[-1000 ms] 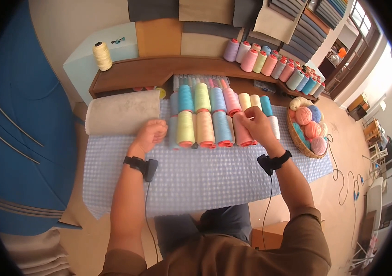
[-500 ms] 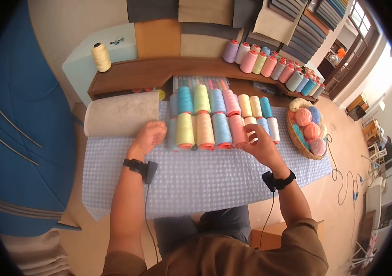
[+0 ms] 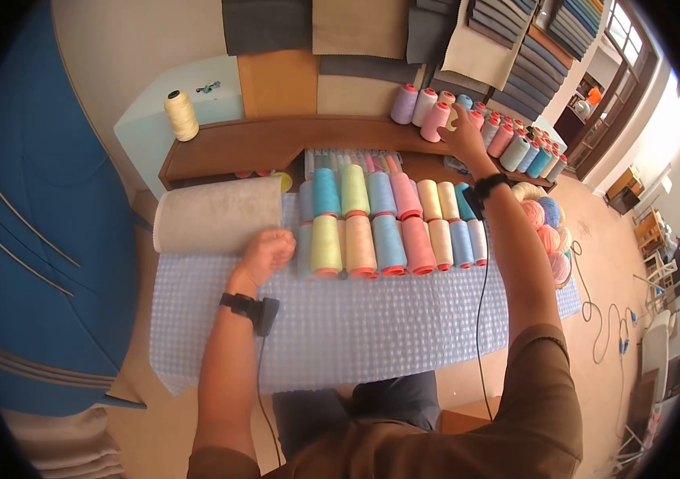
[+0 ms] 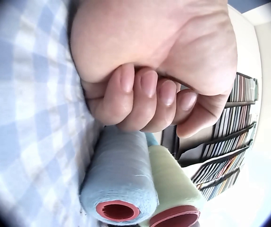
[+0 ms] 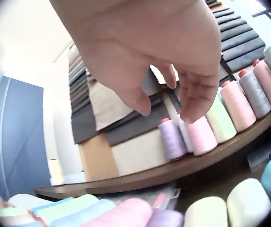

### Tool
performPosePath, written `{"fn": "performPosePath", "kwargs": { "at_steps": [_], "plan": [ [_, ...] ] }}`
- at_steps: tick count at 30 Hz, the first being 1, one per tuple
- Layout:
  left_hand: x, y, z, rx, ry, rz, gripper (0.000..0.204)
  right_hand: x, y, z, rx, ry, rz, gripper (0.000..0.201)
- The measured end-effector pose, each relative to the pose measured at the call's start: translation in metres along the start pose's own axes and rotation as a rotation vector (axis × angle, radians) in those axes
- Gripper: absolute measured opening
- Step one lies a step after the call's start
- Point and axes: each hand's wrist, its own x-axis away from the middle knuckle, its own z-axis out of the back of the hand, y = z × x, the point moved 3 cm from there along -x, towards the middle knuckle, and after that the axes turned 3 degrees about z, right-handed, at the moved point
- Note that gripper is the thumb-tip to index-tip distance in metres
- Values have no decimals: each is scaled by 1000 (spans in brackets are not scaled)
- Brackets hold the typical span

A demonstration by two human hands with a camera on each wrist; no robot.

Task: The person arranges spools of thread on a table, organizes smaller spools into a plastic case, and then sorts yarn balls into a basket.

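My left hand [image 3: 266, 255] is a fist on the checked tablecloth, just left of the stacked thread cones. Its fingers [image 4: 145, 90] curl into the palm with nothing visible in them, and a pale blue cone [image 4: 119, 175] lies close beyond. At the shelf, my right hand [image 3: 465, 140] reaches out with thumb and fingers apart, holding nothing. In the right wrist view its fingertips overlap the top of a pink thread cone [image 5: 202, 137], beside a light green one [image 5: 220, 124]. Two tiers of cones fill the table, including yellow-green [image 3: 326, 247], peach [image 3: 360, 246] and pink [image 3: 417, 246].
A brown wooden shelf [image 3: 252, 136] runs behind the table, with several cones at its right and a cream cone [image 3: 181, 118] at left. A grey fabric roll [image 3: 216, 215] lies left of the stack. Yarn balls [image 3: 548, 238] sit at right, partly behind my forearm.
My right hand has left the pink cone at the front of the stack and moved up and away to the shelf. The left fist has stayed beside the stack.
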Motion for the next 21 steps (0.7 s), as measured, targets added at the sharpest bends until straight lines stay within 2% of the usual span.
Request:
{"fn": "performPosePath", "kwargs": {
  "at_steps": [3, 6, 9, 12, 16, 20, 21],
  "plan": [
    [-1, -1, 1, 20, -11, 7, 30, -19, 11, -22, 190, 20, 78, 62],
    [-2, -3, 3, 49, 8, 5, 34, -18, 9, -24, 234, 107, 75, 56],
    [-2, -3, 3, 52, -7, 20, 29, -4, -9, -11, 174, 153, 138, 44],
    [-1, -2, 1, 39, 6, 10, 30, 5, 3, -20, 70, 119, 139, 35],
    [-2, -2, 2, 40, 0, 6, 30, 31, -8, -1, -4, 151, 78, 39],
    [-2, -3, 2, 36, 21, 5, 31, 49, -15, 28, -301, 183, -182, 49],
    [-2, -3, 2, 33, 24, 8, 31, 58, -23, 34, -631, 130, -323, 50]
  ]
}}
